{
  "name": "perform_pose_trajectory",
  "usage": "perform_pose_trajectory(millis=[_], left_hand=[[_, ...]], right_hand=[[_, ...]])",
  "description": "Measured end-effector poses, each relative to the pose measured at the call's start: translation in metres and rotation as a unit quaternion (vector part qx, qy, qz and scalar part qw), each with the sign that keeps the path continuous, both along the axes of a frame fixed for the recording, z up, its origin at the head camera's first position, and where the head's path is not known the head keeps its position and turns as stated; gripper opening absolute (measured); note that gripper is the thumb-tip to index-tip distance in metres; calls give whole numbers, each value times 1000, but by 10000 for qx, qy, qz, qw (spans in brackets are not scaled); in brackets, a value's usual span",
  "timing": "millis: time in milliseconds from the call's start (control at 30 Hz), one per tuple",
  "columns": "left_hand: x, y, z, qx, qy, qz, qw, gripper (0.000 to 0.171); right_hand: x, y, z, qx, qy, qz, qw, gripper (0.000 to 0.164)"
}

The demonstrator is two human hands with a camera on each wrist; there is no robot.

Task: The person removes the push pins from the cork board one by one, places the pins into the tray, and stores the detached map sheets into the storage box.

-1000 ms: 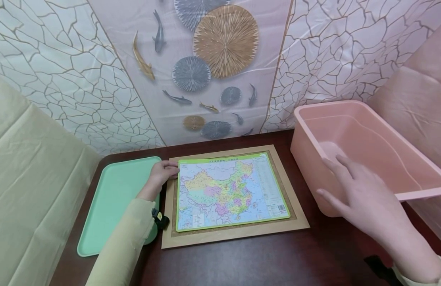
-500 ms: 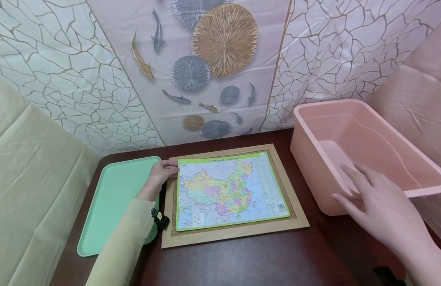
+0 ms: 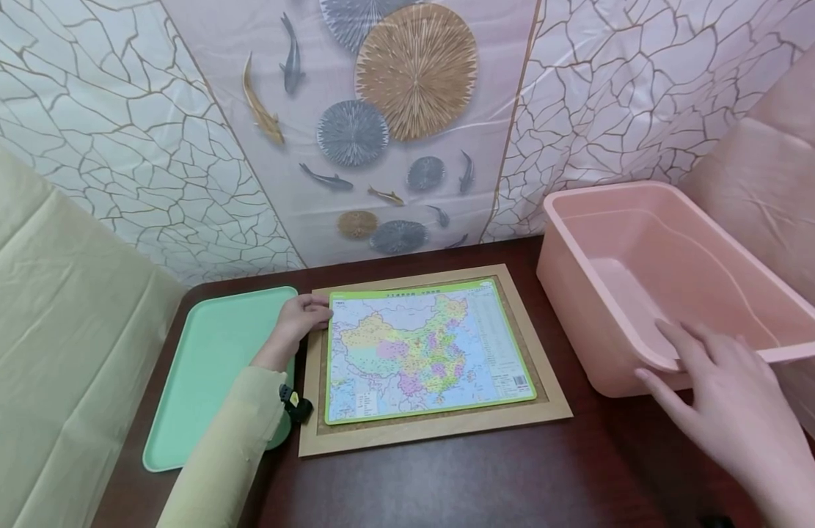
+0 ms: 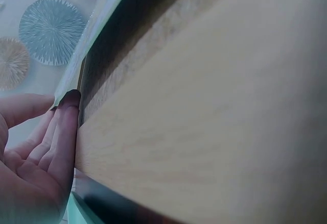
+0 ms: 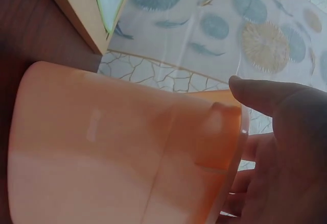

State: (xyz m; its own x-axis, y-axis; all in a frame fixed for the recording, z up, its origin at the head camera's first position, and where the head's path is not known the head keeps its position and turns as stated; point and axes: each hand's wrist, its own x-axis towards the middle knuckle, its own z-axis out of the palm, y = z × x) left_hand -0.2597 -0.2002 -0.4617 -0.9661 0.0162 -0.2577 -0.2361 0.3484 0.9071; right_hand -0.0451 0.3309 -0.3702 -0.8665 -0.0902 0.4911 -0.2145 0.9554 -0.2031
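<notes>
Glossy dark red-brown tabletop, pale printed sheeting behind with fish and spiky discs. Mint-green, round-cornered rectangular tray at left, partly blocked by cream left sleeve. Deep pink bin with a smooth lipped rim at right. Between them: flat tan wooden frame, brown inset, bearing a glossy lime-bordered rectangular map sheet.

Left hand at the map's upper left edge — pinching it between thumb and fingers. Right hand at the bin's near left corner — fingers loosely extended over the rim, thumb spread outside. Can't tell how firmly touching.
</notes>
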Motion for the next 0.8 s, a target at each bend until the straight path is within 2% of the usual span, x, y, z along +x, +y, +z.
perform_pose_trajectory(millis=[467, 800], left_hand=[[5, 3, -1, -41, -95, -112, 9999, 49], [8, 5, 3, -1, -60, -92, 9999, 47]], right_hand=[[8, 6, -16, -218, 23, -91, 9997, 43], [10, 4, -14, -359, -12, -194, 9992, 40]])
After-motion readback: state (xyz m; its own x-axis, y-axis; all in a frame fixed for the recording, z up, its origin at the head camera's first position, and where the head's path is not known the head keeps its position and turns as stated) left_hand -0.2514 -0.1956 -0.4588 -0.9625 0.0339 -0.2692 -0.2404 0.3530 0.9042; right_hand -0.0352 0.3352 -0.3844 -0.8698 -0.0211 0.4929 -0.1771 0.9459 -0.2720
